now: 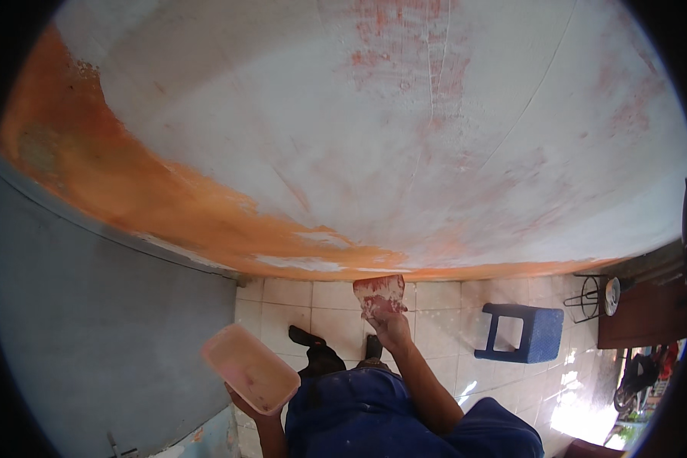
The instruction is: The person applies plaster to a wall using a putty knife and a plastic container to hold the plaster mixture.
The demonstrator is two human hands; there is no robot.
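Observation:
My right hand (393,330) is closed around a wide putty knife (379,288), its flat blade smeared reddish and white. The blade is near the foot of the wall (282,114); whether it touches cannot be told. White putty coats most of that wall, with orange paint (122,175) bare along the left and lower edge and reddish streaks showing through higher up. At lower left my left hand (258,408) grips a pinkish rectangular plastic tub (244,362) from beneath. Some pale residue lies inside the tub. The left fingers are mostly hidden behind it.
A blue plastic stool (540,336) stands on the pale tiled floor (439,336) to the right. Beyond it are a black wire stand (585,298) and a brown cabinet (641,313). A grey panel (107,320) borders the left side. Sunlight falls at the lower right.

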